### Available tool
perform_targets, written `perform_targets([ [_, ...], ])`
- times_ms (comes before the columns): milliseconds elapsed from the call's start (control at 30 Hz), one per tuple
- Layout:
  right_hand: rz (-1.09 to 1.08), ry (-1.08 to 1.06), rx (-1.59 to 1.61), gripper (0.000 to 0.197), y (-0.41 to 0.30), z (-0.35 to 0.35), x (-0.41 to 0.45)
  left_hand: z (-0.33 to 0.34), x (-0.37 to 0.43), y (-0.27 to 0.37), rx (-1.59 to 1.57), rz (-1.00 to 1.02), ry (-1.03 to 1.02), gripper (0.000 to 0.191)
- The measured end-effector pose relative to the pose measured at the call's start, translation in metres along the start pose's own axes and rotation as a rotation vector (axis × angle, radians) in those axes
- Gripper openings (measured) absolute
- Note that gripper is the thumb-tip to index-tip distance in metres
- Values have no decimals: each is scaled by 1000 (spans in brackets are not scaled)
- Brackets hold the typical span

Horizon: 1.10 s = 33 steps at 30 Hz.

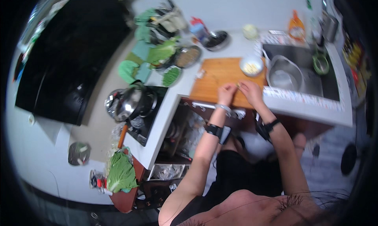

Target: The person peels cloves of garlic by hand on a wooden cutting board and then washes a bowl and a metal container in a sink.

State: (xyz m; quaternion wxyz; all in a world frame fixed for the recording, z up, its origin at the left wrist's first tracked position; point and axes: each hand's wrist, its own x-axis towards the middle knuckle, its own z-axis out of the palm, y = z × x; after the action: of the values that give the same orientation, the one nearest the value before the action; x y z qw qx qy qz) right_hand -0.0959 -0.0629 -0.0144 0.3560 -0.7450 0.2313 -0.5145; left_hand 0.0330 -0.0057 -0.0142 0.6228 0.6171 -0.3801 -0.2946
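Both my hands meet above the front part of a wooden cutting board (pixel 218 75). My left hand (pixel 226 93) and my right hand (pixel 249 91) pinch a small pale piece (pixel 238 85) between their fingertips; what it is, I cannot tell, though it looks like a garlic clove. Just beyond my right hand, a white bowl (pixel 251 73) holds several peeled pale pieces that resemble garlic cloves. Some whitish scraps (pixel 200 74) lie at the board's left edge.
Right of the board is a steel sink (pixel 314 82) with a pot inside. To the left are a plate of chopped greens (pixel 171 76), lettuce leaves (pixel 162 52) and a stove with a wok (pixel 129 103). An orange bottle (pixel 296 26) stands behind the sink. A drawer is open below the counter.
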Motion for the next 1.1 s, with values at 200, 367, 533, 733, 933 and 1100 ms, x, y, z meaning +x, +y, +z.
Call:
perform_targets([
  [200, 163, -15, 97, 23, -5, -3, 6, 7, -2, 16, -134, -29, 5, 8],
  [367, 194, -55, 68, 26, -5, -9, -1, 11, -14, 25, -94, -57, -50, 13],
  [533, 147, -32, 34, 25, -5, -8, -4, 10, -17, 20, -40, -25, -47, 13],
  [733, 99, -20, -28, 24, -10, -7, -3, 10, -17, 8, -14, 75, -24, 13],
  [933, 83, -18, -80, 23, -15, -9, -1, 16, -22, 14, 150, 175, 44, 14],
  [1100, 94, -76, -143, 24, -13, -11, -2, 19, -23, 17, 219, 134, 92, 14],
])
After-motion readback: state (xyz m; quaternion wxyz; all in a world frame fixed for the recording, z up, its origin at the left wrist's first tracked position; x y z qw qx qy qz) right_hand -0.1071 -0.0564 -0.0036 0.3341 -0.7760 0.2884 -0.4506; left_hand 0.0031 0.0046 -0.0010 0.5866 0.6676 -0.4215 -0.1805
